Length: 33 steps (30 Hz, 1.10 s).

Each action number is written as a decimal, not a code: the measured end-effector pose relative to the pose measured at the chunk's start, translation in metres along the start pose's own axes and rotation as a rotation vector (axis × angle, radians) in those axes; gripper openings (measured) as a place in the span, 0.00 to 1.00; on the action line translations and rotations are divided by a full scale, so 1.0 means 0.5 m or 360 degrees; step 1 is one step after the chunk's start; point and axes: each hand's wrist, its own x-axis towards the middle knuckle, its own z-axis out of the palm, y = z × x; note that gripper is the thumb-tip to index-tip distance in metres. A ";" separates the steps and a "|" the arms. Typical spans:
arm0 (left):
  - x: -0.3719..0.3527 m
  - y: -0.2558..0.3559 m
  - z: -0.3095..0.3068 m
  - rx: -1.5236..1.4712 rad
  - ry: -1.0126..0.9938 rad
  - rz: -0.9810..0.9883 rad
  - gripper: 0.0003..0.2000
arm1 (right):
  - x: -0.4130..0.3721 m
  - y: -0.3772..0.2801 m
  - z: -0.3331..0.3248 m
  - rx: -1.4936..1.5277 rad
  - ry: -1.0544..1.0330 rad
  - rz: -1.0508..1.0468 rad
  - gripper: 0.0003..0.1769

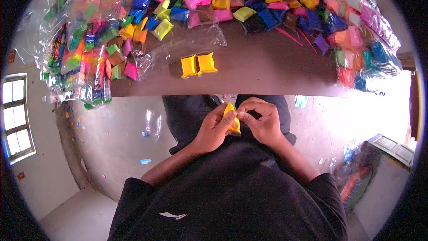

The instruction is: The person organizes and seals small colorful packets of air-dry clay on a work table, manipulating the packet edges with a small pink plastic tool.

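Note:
A small yellow packet (234, 126) is held over my lap, just below the table's front edge. My left hand (213, 129) is closed round it, with the thumb lying across its face. At the packet's upper right side, my right hand (262, 122) pinches with thumb and forefinger, apparently on its edge; the exact contact is too small to make out. Two more yellow packets, a left one (188, 66) and a right one (207, 63), lie side by side on the brown table (267, 69), beyond my hands.
Loose coloured packets (196, 0) are heaped along the table's far side. Clear bags of packets stand at the left (84, 49) and right (350, 40). A crumpled clear wrapper (178, 49) lies near the yellow pair. Plastic scraps (152, 122) litter the floor.

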 end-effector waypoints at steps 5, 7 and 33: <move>0.003 0.013 -0.014 -0.0047 0.0111 0.0004 0.15 | -0.017 0.023 0.028 0.0877 0.0130 0.0490 0.12; 0.010 0.016 -0.004 -0.0078 0.0179 0.0123 0.15 | -0.022 0.027 0.031 0.0783 0.0066 0.0434 0.13; 0.386 0.403 -0.354 0.2135 0.1020 0.1085 0.13 | 0.088 0.077 -0.094 -0.0896 0.0911 -0.0313 0.06</move>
